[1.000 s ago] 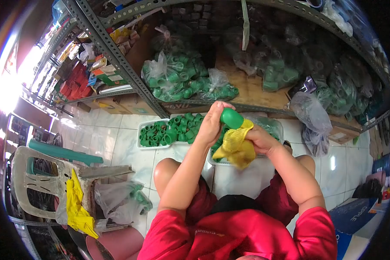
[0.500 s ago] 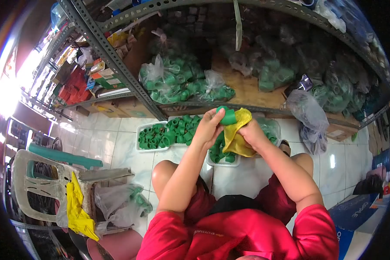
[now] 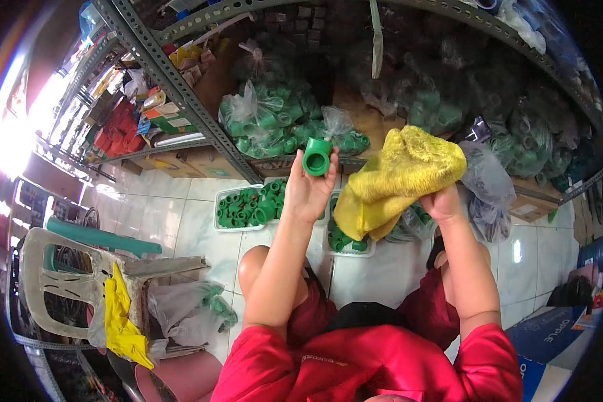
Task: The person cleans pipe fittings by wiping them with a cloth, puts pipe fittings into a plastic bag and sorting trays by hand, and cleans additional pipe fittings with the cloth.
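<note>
Remotely, I had the left hand pinching a green fitting by its sides, leaving its opening uncovered; right of that grip, the right hand clutched a yellow cloth; lower left, a tray held small fittings, seemingly for easy reach.

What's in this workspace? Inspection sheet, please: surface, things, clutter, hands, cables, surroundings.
Surface: tiled floor, glossy, pale.
Things: fitting, green, an opening facing the camera; cloth, yellow; left tray, holding green fittings; right tray, partly hidden by the cloth.
Clutter: chair, with a second yellow cloth hanging over it; plastic bag beside it.
Hands: left hand holds the fitting; right hand holds the cloth, apart from the fitting.
Cables: none identifiable; dark area behind the chair unclear.
Surroundings: metal shelf with bagged fittings; blue box at right.
</note>
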Tool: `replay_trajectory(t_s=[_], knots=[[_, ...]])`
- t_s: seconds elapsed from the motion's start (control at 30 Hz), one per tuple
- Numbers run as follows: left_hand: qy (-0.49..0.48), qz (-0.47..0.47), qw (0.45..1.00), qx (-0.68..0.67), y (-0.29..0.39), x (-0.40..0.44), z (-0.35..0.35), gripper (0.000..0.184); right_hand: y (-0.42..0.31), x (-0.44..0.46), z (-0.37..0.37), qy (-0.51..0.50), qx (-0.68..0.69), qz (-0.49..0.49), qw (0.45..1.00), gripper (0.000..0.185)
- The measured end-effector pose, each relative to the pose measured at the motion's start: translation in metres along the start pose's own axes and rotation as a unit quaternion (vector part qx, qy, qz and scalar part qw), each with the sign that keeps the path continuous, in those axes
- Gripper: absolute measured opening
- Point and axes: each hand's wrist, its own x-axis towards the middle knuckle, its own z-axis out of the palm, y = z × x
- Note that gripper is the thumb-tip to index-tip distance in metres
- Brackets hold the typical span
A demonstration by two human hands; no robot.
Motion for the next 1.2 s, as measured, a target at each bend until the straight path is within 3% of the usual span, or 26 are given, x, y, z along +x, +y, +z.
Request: replay_trajectory(t_s=[0.1,0.17,0.23,0.27,0.3,0.33,0.43,0.5,0.57,0.6,0.63,0.73,0.8,0.83,0.87,0.9,0.93,0.97,1.0,1.03,1.1,1.13,1.2], knots=[[0.023,0.007,0.997,0.076,-0.013,-0.006,0.012,0.045,0.006,-0.002,-0.006,-0.028,0.018,0.014,0.999,0.038],[0.016,0.042,0.941,0.335,-0.031,-0.014,0.029,0.048,0.02,0.001,0.001,-0.021,-0.092,0.036,0.995,0.04],[-0.006,0.035,0.872,0.488,-0.054,-0.023,0.035,0.053,0.014,-0.001,0.044,-0.126,-0.364,0.012,0.923,0.04],[-0.03,0.082,0.853,0.515,-0.067,-0.021,0.026,0.054,0.038,0.001,0.027,-0.043,-0.461,0.02,0.886,0.038],[-0.053,0.129,0.831,0.539,-0.076,-0.02,0.021,0.056,0.042,0.002,0.024,-0.04,-0.463,0.022,0.885,0.038],[-0.033,0.088,0.877,0.472,-0.078,-0.018,0.015,0.057,0.045,0.003,0.023,-0.049,-0.46,-0.021,0.886,0.037],[-0.023,0.068,0.866,0.495,-0.078,-0.022,0.015,0.057,0.044,0.002,0.029,-0.052,-0.473,-0.062,0.878,0.033],[-0.01,0.071,0.885,0.461,-0.081,-0.022,0.012,0.052,0.046,0.006,0.029,-0.029,-0.567,-0.161,0.807,0.028],[0.044,0.039,0.896,0.44,-0.08,-0.024,0.016,0.047,0.045,0.008,0.03,-0.027,-0.573,-0.165,0.802,0.028],[0.068,0.033,0.934,0.348,-0.079,-0.023,0.016,0.043,0.045,0.01,0.031,-0.023,-0.577,-0.171,0.799,0.027],[0.069,0.035,0.936,0.342,-0.075,-0.02,0.017,0.043,0.045,0.013,0.031,-0.027,-0.581,-0.167,0.796,0.027],[0.164,-0.001,0.974,0.154,-0.051,-0.015,0.019,0.031,0.039,0.02,0.028,0.03,-0.59,-0.233,0.772,0.029],[0.21,0.067,0.958,0.182,-0.027,-0.01,0.012,0.028,0.012,0.031,0.039,0.071,-0.621,-0.27,0.732,0.03],[0.221,0.097,0.958,0.155,-0.014,-0.007,0.007,0.026,-0.003,0.046,0.04,0.161,-0.676,-0.271,0.666,0.028],[0.253,0.121,0.947,0.155,-0.002,-0.011,0.014,0.025,-0.023,0.059,0.055,0.146,-0.648,-0.323,0.674,0.027],[0.26,0.143,0.945,0.14,0.009,-0.01,0.013,0.026,-0.045,0.083,0.042,0.155,-0.688,-0.339,0.623,0.029],[0.259,0.157,0.945,0.124,0.019,-0.008,0.011,0.026,-0.064,0.1,0.05,0.143,-0.669,-0.349,0.641,0.034],[0.257,0.171,0.945,0.107,0.026,-0.008,0.009,0.026,-0.088,0.122,0.043,0.155,-0.717,-0.251,0.631,0.039],[0.262,0.171,0.944,0.106,0.031,-0.01,0.008,0.026,-0.096,0.138,0.05,0.105,-0.743,-0.297,0.59,0.043],[0.25,0.18,0.946,0.098,0.035,-0.011,0.009,0.025,-0.111,0.169,0.022,0.154,-0.742,-0.194,0.623,0.048],[0.238,0.19,0.948,0.09,0.038,-0.013,0.011,0.025,-0.101,0.197,-0.016,0.059,-0.722,-0.177,0.666,0.056],[0.24,0.181,0.948,0.108,0.036,-0.013,0.012,0.025,-0.09,0.169,0.018,0.069,-0.728,0.01,0.682,0.061],[0.23,0.153,0.947,0.163,0.03,-0.015,0.016,0.026,-0.05,0.143,0.027,0.029,-0.712,0.084,0.697,0.06]])
